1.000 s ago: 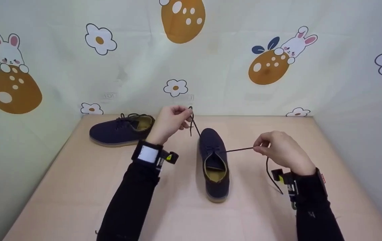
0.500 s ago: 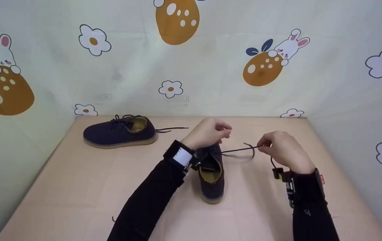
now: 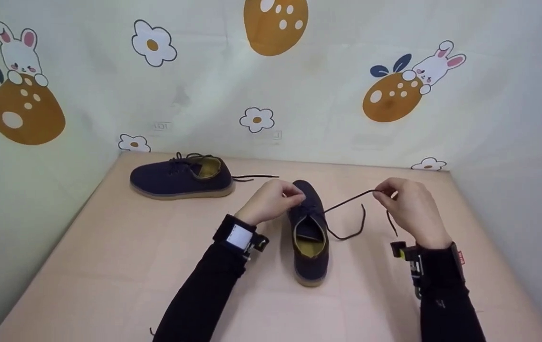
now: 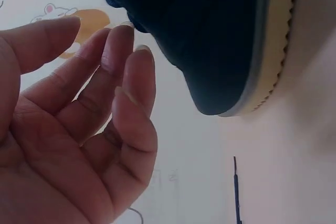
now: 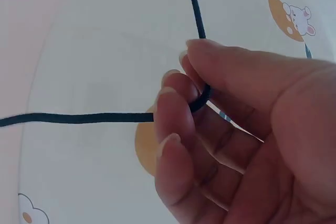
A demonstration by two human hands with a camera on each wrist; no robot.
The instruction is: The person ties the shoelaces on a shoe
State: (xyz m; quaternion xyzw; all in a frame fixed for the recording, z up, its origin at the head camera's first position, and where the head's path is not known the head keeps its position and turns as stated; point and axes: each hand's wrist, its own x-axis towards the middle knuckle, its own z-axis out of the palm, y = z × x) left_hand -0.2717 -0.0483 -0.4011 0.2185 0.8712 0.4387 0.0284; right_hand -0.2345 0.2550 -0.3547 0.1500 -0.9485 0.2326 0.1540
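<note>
The dark navy fabric lace-up shoe stands sole-down on the pale beige tabletop, toe to the far side and heel to the near side. It is positioned between the two hands.

The left hand is at the left of the shoe's front section, fingertips beside the lacing. Its fingers are loosely curved, with the thumb apart from them, and grip nothing; contact with the shoe cannot be determined.

The right hand is to the right of the shoe, clear of it. Its thumb and fingers pinch a thin black cord lace, which rises from the shoe's right side to the grip; the tail hangs below the hand. A second black lace end curves in a U between the shoe and the right hand.

A matching navy shoe stands at the far left, toe to the left, with trailing black laces extending right.
</note>
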